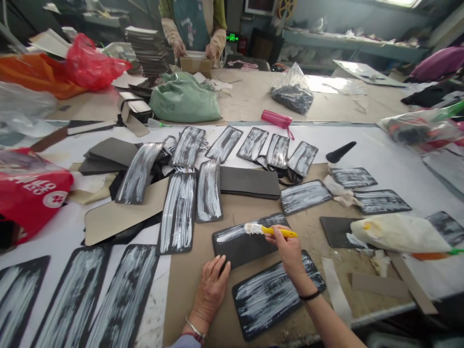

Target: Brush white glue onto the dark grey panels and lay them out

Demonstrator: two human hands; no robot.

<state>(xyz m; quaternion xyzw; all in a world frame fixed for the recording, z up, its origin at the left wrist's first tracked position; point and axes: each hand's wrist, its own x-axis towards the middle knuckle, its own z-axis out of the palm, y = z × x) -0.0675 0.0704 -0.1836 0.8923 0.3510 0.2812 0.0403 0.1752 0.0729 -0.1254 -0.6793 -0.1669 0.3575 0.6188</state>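
In my right hand (286, 249) is a yellow-handled brush (279, 232), its bristles loaded with white paste. The bristles rest on a dark rectangular panel (246, 249), which carries a white streak along its far edge. My left hand (212, 285) lies at that panel's near left corner, fingers extended and touching it. Just in front, nearer me, sits another dark panel (268, 295) smeared white over most of its face. Left of the worked panel, a coated panel (177, 212) lies lengthwise beside a narrower coated one (209, 191).
Several more white-smeared panels (125, 285) spread across the table. A stack of uncoated dark panels (250, 182) lies behind. At right are a white paste-filled bag (398, 232) and scraps. Farther back stand a green bag (184, 99), a pink bottle (276, 117) and a co-worker (192, 29).
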